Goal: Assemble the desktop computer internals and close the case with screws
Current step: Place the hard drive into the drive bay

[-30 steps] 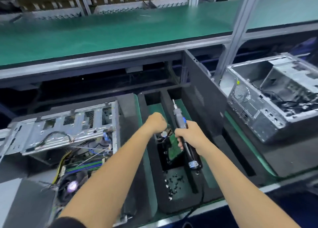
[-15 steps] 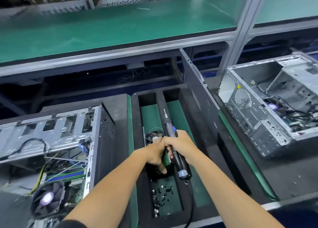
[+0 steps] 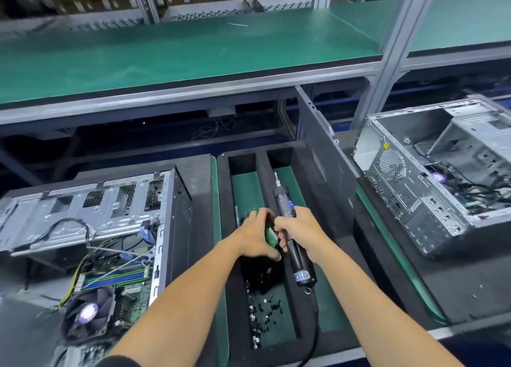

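My right hand (image 3: pixel 301 232) grips a black electric screwdriver (image 3: pixel 290 228), bit pointing away from me, its cable trailing toward me. My left hand (image 3: pixel 255 235) holds a small black fan part with a green circuit board (image 3: pixel 272 236) over the black foam tray (image 3: pixel 323 256); the fingers of both hands meet at that part. A pile of small black screws (image 3: pixel 262 314) lies in the tray's near compartment. An open computer case (image 3: pixel 91 242) with motherboard, cables and a CPU fan (image 3: pixel 88 312) lies to the left.
A second open case (image 3: pixel 442 178) sits on the right. A dark side panel (image 3: pixel 329 167) stands upright between the tray and that case. A green shelf (image 3: pixel 193 51) on a metal frame post (image 3: pixel 392 51) runs above the bench.
My left hand has come back from the tray's far end toward me and now holds the fan part beside the screwdriver. The view has shifted right and down.
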A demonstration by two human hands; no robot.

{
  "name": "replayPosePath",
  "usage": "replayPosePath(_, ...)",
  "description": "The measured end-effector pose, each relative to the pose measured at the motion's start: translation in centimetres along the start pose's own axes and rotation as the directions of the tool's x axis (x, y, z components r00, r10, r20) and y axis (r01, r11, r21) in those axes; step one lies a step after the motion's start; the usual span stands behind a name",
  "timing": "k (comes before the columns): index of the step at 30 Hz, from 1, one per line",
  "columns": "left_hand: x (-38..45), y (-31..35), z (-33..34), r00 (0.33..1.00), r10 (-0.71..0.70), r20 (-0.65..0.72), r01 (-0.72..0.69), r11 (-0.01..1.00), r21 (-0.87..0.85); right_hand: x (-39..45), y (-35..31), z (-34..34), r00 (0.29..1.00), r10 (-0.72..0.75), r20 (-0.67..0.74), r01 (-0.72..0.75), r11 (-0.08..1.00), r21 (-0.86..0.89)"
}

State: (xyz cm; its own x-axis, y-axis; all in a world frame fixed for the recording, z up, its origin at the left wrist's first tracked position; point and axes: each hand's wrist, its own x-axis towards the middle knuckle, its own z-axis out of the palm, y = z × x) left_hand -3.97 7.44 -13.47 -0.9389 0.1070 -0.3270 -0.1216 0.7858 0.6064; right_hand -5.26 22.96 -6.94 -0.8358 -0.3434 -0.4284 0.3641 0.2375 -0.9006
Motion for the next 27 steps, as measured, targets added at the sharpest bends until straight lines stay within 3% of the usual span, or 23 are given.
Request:
replayPosePath(5,-0.3,1.4,-4.7,0.954,-0.140,-0.266,0.013,0.902,-0.432,-0.5,-1.5,0.1,0.998,-0.037,-0.042,0.039,0.998,0.047)
replayPosePath(10,-2.2,3.2,-10.8,0.893,-0.283,-0.351,-0.122,0.598,-0.792,-1.3,-3.9,0.2,0.995,-0.061,-0.077,0.074,0.979,0.189)
replayPosePath(17,-7.6,2.8,-16.3,0.883,-0.289,-0.371,-0.254,0.369,-0.894,-2.0,-7.4,3.6,0.990,-0.110,0.090,0.092,0.977,0.191)
replayPosePath(22,-12.4,0.7,-17.7,0.898,-0.217,-0.383,-0.403,-0.051,-0.914,-3.2,-9.2,9.3,0.951,-0.192,0.243,0.163,0.978,0.133)
replayPosePath(27,-17.5,-2.3,-18.8,0.896,-0.045,-0.442,-0.441,-0.214,-0.872,-4.9,-10.0,14.6,0.941,-0.180,0.287,0.150,0.981,0.126)
